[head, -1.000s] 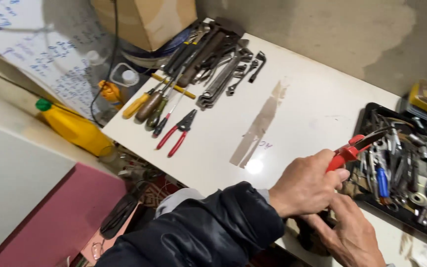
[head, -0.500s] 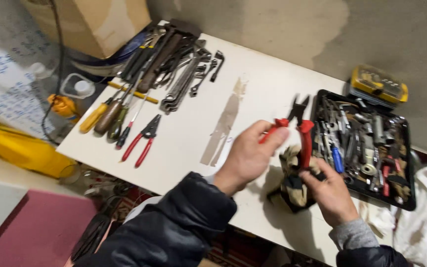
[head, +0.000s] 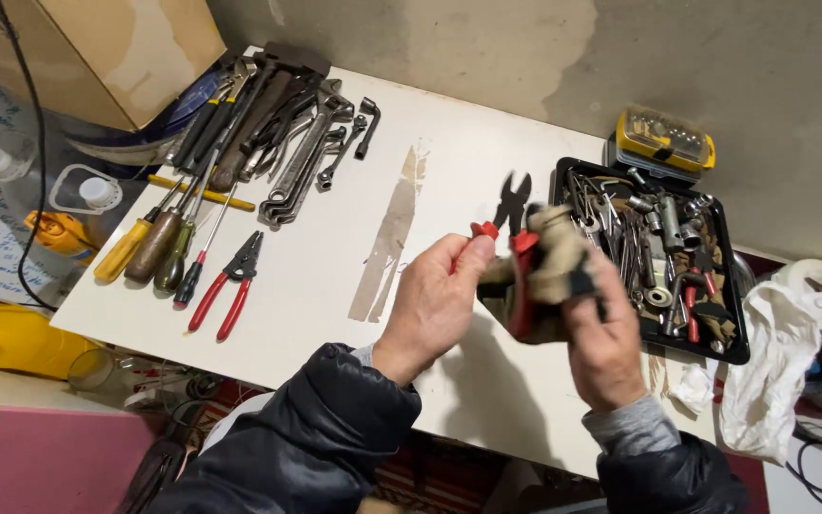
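Note:
My left hand [head: 433,303] grips one red handle of a pair of pliers [head: 511,205], whose dark jaws point up and away over the white table [head: 449,124]. My right hand [head: 601,333] presses a dirty beige rag [head: 554,262] around the other red handle. Both hands hover above the table's near edge, just left of a black tray [head: 736,354] full of small metal tools.
Wrenches [head: 302,143], screwdrivers [head: 159,243] and red-handled pliers [head: 228,286] lie in a row at the table's left. A strip of tape [head: 390,238] crosses the middle. A yellow bit case [head: 663,138] sits behind the tray. A cardboard box [head: 97,52] stands far left, a white bag [head: 792,343] at right.
The view has swung left to right, so the tray is now fully in sight. The pliers have turned upright and my right hand has brought the rag onto the handle.

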